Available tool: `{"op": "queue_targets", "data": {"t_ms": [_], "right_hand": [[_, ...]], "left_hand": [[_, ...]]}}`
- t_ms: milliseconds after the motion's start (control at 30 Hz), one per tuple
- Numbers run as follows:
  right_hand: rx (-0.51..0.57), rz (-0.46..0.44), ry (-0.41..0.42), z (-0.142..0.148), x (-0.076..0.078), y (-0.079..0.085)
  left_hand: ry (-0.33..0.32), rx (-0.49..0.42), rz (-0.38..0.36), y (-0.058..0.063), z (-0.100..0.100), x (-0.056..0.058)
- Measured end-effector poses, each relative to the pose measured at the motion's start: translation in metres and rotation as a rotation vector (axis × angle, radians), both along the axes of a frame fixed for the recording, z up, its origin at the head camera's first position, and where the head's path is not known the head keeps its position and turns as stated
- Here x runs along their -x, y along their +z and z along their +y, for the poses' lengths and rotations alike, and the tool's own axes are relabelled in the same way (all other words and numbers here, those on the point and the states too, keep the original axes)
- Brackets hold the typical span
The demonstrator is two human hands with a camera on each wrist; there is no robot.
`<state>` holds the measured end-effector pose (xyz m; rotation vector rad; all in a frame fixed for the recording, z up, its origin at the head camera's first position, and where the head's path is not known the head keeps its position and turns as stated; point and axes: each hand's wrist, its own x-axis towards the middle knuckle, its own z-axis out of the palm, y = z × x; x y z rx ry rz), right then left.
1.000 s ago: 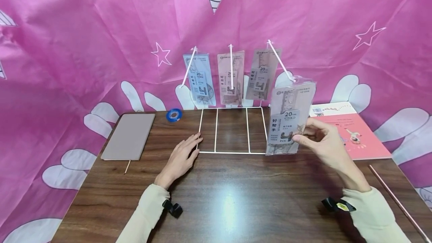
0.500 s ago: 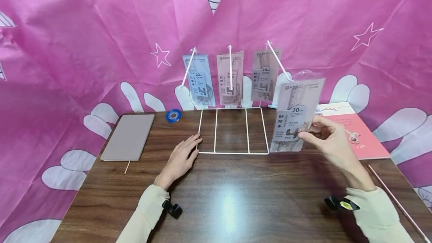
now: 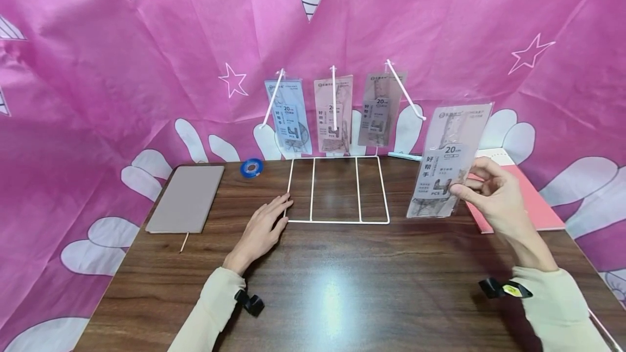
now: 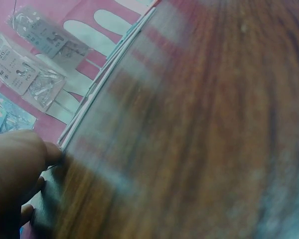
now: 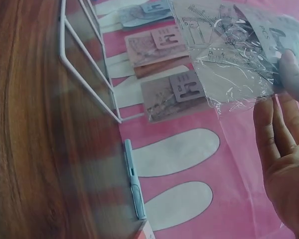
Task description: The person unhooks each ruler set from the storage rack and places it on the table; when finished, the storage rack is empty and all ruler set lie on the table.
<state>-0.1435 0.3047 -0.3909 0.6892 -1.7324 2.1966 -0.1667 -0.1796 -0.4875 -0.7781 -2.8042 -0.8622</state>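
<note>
My right hand [image 3: 501,197] pinches the lower right edge of a grey packaged ruler set [image 3: 452,156], marked 20 cm and 4 PCS, holding it upright to the right of a white wire display rack [image 3: 337,222]. Through its clear sleeve the right wrist view shows rulers and a protractor. On the rack's left side rest the loosely extended fingers of my left hand [image 3: 261,230]. Behind the base, three similar packs hang from white prongs: blue [image 3: 289,115], pink [image 3: 334,145] and grey [image 3: 379,113]. The front ends of these prongs are bare.
A grey notebook [image 3: 186,197] and a blue roll of tape [image 3: 251,168] lie at the left. Toward the back right are a light blue pen [image 3: 405,156] and a pink-red booklet [image 3: 543,205], partly behind my right hand. A pink patterned cloth [image 3: 440,26] hangs behind the table.
The held ruler set has come off the front end of the right prong and moved right with my right hand. The grey pack behind swayed slightly. My left hand stayed put.
</note>
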Motion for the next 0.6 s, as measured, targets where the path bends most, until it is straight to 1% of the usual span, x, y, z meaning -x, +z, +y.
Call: {"op": "queue_targets", "data": {"t_ms": [67,133,233,333,400,567,600], "right_hand": [[0.009,-0.010,-0.008,0.003,0.001,0.000],[-0.003,-0.037,-0.033,0.006,0.002,-0.001],[-0.044,-0.099,-0.059,0.012,0.004,-0.005],[-0.104,-0.161,-0.048,0.021,0.008,-0.014],[-0.202,-0.198,-0.066,0.027,0.011,-0.021],[-0.551,-0.309,-0.183,0.042,0.015,-0.040],[-0.603,-0.330,-0.196,0.045,0.015,-0.043]], "left_hand": [[0.000,0.001,0.002,0.000,0.000,0.000],[0.001,0.002,-0.001,0.000,0.000,0.000],[0.003,0.007,-0.006,0.000,-0.001,0.000],[0.004,0.008,-0.011,0.000,-0.001,0.000],[0.004,0.009,-0.011,0.000,-0.001,0.000],[0.004,0.012,-0.023,0.001,0.000,0.000],[0.003,0.013,-0.022,0.001,0.000,0.000]]}}
